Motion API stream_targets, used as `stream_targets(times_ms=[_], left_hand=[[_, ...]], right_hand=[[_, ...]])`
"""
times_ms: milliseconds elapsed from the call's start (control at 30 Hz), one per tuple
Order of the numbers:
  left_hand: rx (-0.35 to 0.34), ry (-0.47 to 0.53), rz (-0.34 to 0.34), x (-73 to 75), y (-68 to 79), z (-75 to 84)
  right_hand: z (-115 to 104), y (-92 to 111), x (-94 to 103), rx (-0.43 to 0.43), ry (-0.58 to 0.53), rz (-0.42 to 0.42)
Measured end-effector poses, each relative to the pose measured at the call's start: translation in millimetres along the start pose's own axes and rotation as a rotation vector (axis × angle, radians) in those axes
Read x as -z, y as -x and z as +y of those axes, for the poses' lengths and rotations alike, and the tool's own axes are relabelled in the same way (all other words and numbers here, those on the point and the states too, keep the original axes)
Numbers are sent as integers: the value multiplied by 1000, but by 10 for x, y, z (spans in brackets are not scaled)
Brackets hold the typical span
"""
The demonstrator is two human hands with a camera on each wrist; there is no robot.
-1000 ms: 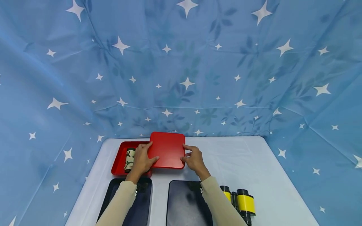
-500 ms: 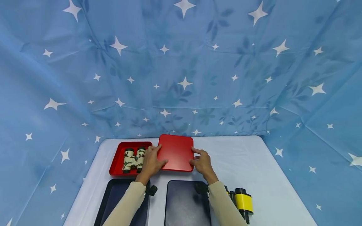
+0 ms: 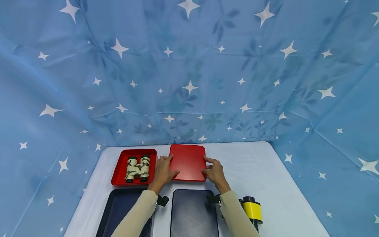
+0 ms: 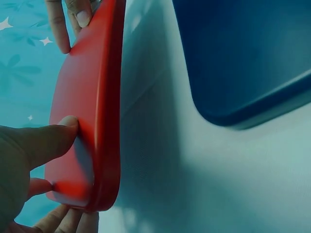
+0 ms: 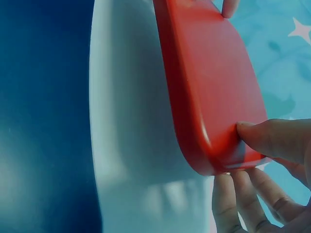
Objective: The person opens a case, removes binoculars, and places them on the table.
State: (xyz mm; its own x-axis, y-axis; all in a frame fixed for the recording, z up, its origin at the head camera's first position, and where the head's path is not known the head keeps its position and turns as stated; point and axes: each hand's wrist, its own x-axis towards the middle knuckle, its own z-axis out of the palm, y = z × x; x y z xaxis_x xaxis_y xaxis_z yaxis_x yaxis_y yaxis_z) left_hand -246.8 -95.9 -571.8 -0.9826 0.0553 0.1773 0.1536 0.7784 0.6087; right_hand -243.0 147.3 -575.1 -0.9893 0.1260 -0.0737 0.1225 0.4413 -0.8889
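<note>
A red box lid (image 3: 188, 162) is held level above the white table, its smooth side up. My left hand (image 3: 163, 170) grips its left edge, thumb on top and fingers under the rim in the left wrist view. On the opposite edge, my right hand (image 3: 215, 172) does the same, its thumb (image 5: 272, 138) pressing the top in the right wrist view. Left of the lid, an open red box (image 3: 116, 174) contains camouflage-patterned binoculars (image 3: 138, 169). Shadow falls on the tablecloth beneath the lid, which is apart from the red box.
Nearer me are an open dark blue box (image 3: 121, 207) at left and a dark flat lid (image 3: 193, 214) in the middle. Yellow and black binoculars (image 3: 252, 210) stand to the right, partly behind my right sleeve. A blue star-patterned curtain (image 3: 189, 65) borders the table's back edge.
Both hands have carried the red lid rightward and slightly lower, away from the red box. The camouflage binoculars, formerly partly covered, now show whole.
</note>
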Motion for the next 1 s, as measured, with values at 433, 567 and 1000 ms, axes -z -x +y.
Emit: stream_targets(times_ms=[433,567,1000], left_hand=[[95,-38,-42,-129,36,-3],[121,-57,-56,-167,57,-9],[120,-81,-73,-207,49,-39]], right_hand=[[146,-76,-129,-16,65,-3],[169,-81,-168,-12,96,2],[142,-73,-226,-6,164,36]])
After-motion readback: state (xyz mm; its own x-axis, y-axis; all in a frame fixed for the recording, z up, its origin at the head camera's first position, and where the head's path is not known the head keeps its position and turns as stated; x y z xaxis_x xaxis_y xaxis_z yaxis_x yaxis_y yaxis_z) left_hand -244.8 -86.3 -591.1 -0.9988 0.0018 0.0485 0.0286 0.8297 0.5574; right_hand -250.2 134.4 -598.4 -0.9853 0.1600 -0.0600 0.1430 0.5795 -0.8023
